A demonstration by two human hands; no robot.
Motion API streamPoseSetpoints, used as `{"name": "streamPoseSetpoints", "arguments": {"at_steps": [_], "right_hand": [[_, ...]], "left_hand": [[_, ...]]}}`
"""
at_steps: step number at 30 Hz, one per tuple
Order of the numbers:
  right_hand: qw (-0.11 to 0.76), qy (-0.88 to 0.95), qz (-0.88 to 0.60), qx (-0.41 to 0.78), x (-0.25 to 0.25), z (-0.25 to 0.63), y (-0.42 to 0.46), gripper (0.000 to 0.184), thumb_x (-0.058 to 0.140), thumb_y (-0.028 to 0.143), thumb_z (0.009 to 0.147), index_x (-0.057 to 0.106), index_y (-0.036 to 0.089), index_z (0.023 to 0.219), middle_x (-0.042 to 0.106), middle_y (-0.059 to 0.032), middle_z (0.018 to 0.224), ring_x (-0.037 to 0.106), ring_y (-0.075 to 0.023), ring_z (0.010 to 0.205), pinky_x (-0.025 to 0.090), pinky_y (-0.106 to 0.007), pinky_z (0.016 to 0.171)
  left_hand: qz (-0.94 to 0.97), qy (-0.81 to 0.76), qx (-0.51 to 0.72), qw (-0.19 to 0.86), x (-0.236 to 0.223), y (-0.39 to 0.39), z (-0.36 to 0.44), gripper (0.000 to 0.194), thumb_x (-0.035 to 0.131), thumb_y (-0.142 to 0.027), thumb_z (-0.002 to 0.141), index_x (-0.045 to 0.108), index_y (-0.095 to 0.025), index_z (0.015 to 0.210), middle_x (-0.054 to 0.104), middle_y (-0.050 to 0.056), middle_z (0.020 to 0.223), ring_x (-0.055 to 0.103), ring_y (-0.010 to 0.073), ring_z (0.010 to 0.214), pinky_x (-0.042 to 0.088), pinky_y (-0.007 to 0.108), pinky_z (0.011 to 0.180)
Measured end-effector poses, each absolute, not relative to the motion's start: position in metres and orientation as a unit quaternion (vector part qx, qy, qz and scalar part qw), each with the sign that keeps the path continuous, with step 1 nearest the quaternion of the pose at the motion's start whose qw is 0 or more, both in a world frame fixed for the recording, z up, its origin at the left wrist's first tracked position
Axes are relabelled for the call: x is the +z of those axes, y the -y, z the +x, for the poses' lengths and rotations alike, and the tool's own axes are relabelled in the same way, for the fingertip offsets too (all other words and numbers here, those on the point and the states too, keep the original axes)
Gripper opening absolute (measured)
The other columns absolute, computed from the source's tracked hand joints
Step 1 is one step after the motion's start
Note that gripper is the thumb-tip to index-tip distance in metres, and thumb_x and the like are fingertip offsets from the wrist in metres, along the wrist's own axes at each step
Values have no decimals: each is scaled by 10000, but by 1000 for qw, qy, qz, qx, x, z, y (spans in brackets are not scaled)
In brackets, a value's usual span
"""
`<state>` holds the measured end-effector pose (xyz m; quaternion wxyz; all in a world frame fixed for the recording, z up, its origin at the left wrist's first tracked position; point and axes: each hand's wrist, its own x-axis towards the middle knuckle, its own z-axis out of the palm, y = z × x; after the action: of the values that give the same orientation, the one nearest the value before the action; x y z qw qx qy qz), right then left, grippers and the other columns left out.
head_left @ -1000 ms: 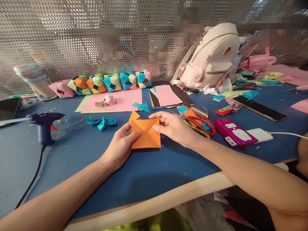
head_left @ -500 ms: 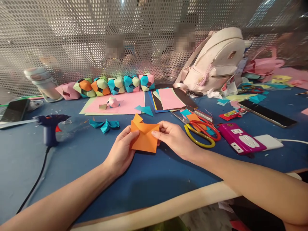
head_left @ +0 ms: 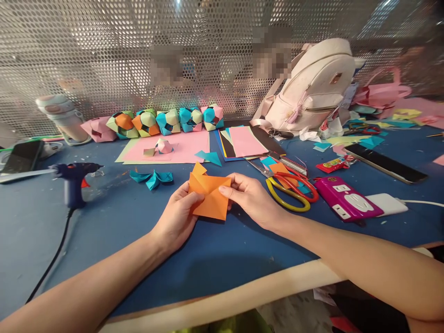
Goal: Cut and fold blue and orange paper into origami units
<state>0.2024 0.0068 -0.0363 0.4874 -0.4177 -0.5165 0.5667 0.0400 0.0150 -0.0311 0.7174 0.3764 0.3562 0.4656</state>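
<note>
Between my two hands, above the blue table, is a creased orange sheet of origami paper (head_left: 211, 203). My left hand (head_left: 180, 210) pinches its left edge, thumb on top and fingers behind. On the opposite edge, my right hand (head_left: 248, 196) grips it the same way, with the fingertips hidden behind the sheet. A small orange point juts up past the sheet's top left; I cannot tell whether it is part of the same paper. Folded teal paper pieces (head_left: 152, 179) lie just beyond my left hand. Scissors (head_left: 289, 192) with red and yellow handles rest right of my right hand.
A hot glue gun (head_left: 74, 180) stands at left, its cord trailing forward. Several folded paper balls (head_left: 168, 122) line the back beside a bottle (head_left: 64, 120). Stacked coloured paper (head_left: 246, 142), a backpack (head_left: 312, 90), a purple power strip (head_left: 347, 199) and a phone (head_left: 386, 163) lie across the right.
My left thumb has slid slightly inward over the orange paper. Both hands keep their hold, and the view has shifted a little.
</note>
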Motion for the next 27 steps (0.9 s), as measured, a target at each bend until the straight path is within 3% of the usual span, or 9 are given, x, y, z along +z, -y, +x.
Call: {"name": "streamPoseSetpoints", "arguments": {"at_steps": [9, 27], "right_hand": [[491, 514, -419, 566, -34, 204, -7, 177, 631, 346, 771, 595, 187, 838, 578, 31, 690, 535, -108, 606, 447, -250, 577], [498, 510, -406, 572, -37, 203, -7, 199, 605, 378, 806, 551, 188, 834, 571, 43, 598, 535, -105, 519, 441, -255, 538]], "left_hand": [[376, -363, 458, 719, -32, -13, 37, 331, 763, -223, 652, 671, -175, 966, 738, 60, 939, 694, 245, 874, 531, 357, 806], [399, -357, 461, 708, -29, -12, 37, 183, 644, -155, 711, 652, -179, 893, 726, 36, 824, 692, 220, 764, 537, 324, 718]]}}
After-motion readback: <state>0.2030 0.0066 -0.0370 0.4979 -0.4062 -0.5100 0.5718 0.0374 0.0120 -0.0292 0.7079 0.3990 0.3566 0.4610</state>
